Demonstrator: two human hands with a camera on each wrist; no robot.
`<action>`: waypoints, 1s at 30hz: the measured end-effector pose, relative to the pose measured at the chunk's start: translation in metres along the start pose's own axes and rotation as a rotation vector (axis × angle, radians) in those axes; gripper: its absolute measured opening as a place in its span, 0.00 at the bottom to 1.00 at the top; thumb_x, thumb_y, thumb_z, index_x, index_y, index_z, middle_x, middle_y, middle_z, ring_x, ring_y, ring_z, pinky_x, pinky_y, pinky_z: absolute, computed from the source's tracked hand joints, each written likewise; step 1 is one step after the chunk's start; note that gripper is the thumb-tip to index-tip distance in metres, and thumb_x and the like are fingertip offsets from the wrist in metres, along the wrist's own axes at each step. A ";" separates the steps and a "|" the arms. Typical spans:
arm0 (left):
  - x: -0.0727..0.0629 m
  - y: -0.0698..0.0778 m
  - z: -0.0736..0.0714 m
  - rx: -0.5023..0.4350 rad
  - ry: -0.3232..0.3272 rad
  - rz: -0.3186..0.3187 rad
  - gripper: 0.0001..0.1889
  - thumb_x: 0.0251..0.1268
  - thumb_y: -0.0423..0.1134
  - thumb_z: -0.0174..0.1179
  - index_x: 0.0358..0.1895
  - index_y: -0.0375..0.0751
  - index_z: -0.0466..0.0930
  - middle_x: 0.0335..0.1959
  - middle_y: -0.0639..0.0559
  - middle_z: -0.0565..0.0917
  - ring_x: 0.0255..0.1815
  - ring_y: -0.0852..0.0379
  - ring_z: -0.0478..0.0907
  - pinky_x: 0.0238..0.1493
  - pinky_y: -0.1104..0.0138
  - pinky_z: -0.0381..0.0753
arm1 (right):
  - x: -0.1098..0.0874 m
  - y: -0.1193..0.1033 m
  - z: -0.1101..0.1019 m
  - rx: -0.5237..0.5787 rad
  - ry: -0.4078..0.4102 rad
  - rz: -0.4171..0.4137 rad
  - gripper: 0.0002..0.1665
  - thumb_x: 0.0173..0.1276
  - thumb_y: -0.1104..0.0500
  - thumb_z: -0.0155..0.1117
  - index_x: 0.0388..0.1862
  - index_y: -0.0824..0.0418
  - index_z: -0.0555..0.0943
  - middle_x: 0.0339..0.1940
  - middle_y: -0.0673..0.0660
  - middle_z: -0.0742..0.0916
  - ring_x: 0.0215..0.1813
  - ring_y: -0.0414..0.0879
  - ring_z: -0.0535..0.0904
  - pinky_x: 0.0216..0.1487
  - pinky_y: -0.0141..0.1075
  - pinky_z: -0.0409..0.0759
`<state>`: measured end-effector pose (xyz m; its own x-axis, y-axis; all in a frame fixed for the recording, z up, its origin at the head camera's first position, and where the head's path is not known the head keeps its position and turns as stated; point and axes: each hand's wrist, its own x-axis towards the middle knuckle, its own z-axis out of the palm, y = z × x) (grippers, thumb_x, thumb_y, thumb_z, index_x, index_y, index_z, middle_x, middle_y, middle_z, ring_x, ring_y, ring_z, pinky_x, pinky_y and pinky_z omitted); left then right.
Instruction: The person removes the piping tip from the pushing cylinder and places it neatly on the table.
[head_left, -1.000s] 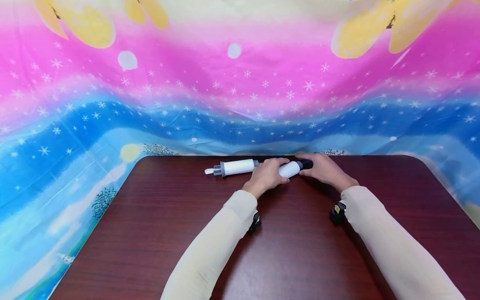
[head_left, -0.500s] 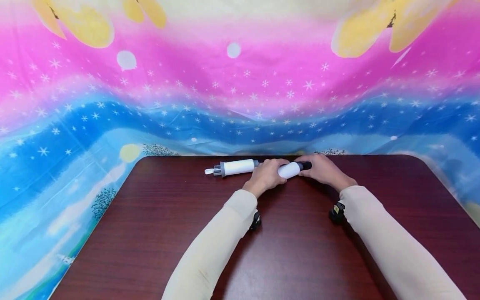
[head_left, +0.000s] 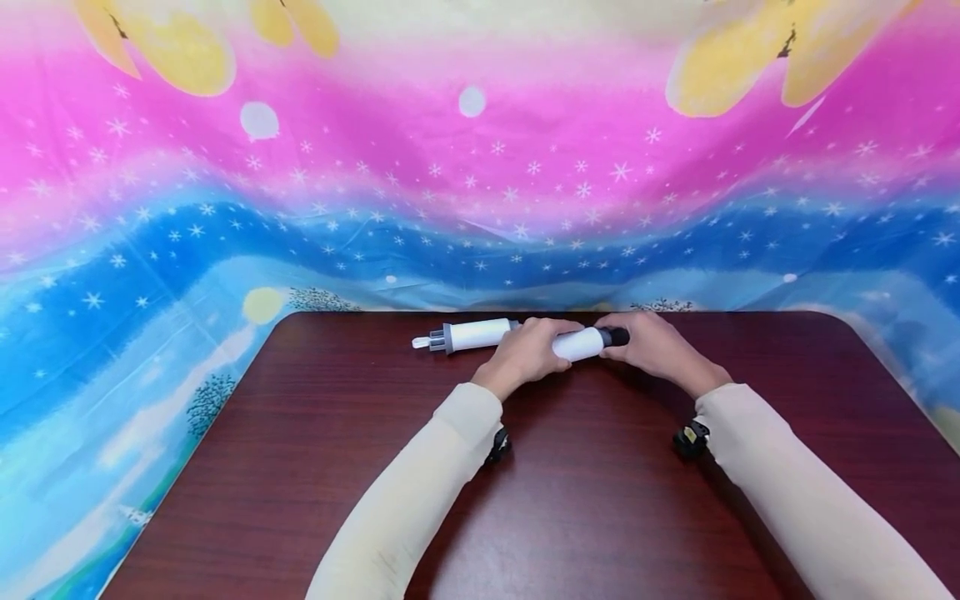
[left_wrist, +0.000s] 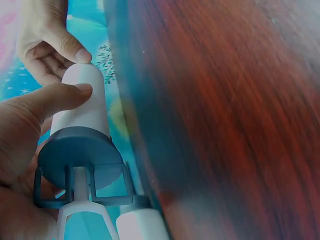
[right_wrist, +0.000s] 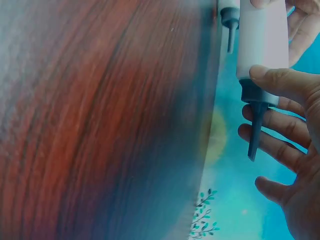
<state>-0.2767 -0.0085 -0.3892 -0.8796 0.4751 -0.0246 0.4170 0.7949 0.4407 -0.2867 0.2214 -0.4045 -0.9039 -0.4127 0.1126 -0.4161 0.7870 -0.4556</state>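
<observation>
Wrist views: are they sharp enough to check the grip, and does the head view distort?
Left wrist view: white tube and left hand sharp, table smeared. Right wrist view: dark nozzle and right hand clear, tabletop blurred, bluish cast. Head view: sharp, evenly lit, backdrop bent by the wide lens.

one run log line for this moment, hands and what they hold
left hand: grips white tube mid-body | right hand: holds dark nozzle end | tube: above brown table far edge
</observation>
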 end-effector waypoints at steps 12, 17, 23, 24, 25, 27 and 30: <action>-0.035 -0.005 -0.026 0.055 0.016 0.140 0.31 0.68 0.43 0.72 0.73 0.66 0.77 0.64 0.56 0.85 0.54 0.56 0.81 0.55 0.55 0.81 | -0.024 -0.034 -0.007 -0.045 0.093 -0.139 0.23 0.63 0.59 0.80 0.56 0.62 0.86 0.53 0.61 0.91 0.53 0.58 0.87 0.63 0.62 0.78; -0.051 -0.009 -0.038 0.057 0.025 0.191 0.31 0.67 0.42 0.72 0.72 0.65 0.77 0.64 0.58 0.85 0.55 0.56 0.82 0.56 0.57 0.82 | -0.032 -0.046 -0.008 -0.007 0.121 -0.169 0.22 0.62 0.59 0.81 0.55 0.61 0.87 0.50 0.59 0.91 0.49 0.53 0.86 0.54 0.54 0.83; -0.068 -0.012 -0.047 0.074 0.023 0.215 0.32 0.67 0.43 0.73 0.74 0.65 0.76 0.66 0.59 0.84 0.59 0.54 0.81 0.57 0.56 0.82 | -0.039 -0.057 -0.010 0.071 0.111 -0.183 0.20 0.62 0.62 0.80 0.54 0.60 0.88 0.47 0.56 0.92 0.45 0.48 0.85 0.50 0.49 0.85; -0.071 -0.012 -0.048 0.077 0.027 0.225 0.32 0.67 0.42 0.73 0.74 0.64 0.76 0.66 0.59 0.84 0.59 0.54 0.81 0.57 0.56 0.82 | -0.040 -0.059 -0.011 0.081 0.110 -0.183 0.20 0.62 0.62 0.80 0.54 0.60 0.88 0.47 0.56 0.92 0.45 0.47 0.86 0.50 0.48 0.85; -0.073 -0.012 -0.050 0.082 0.033 0.235 0.32 0.67 0.42 0.73 0.74 0.64 0.76 0.66 0.59 0.84 0.60 0.54 0.81 0.57 0.56 0.82 | -0.041 -0.060 -0.012 0.094 0.107 -0.182 0.20 0.62 0.62 0.80 0.54 0.59 0.88 0.47 0.56 0.92 0.45 0.47 0.86 0.50 0.48 0.85; -0.078 -0.012 -0.052 0.082 0.051 0.262 0.32 0.67 0.42 0.73 0.73 0.62 0.77 0.66 0.59 0.84 0.61 0.54 0.81 0.59 0.56 0.83 | -0.042 -0.062 -0.013 0.122 0.101 -0.175 0.20 0.63 0.62 0.80 0.54 0.59 0.88 0.48 0.56 0.92 0.46 0.47 0.86 0.50 0.47 0.86; -0.085 -0.013 -0.055 0.091 0.088 0.298 0.32 0.66 0.42 0.74 0.73 0.61 0.78 0.66 0.59 0.84 0.63 0.55 0.82 0.61 0.57 0.83 | -0.045 -0.067 -0.016 0.172 0.081 -0.160 0.19 0.64 0.61 0.79 0.54 0.57 0.88 0.49 0.56 0.92 0.47 0.47 0.87 0.50 0.45 0.86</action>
<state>-0.2198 -0.0806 -0.3436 -0.7307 0.6605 0.1729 0.6742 0.6581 0.3351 -0.2200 0.1950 -0.3650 -0.8357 -0.4824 0.2626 -0.5379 0.6220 -0.5690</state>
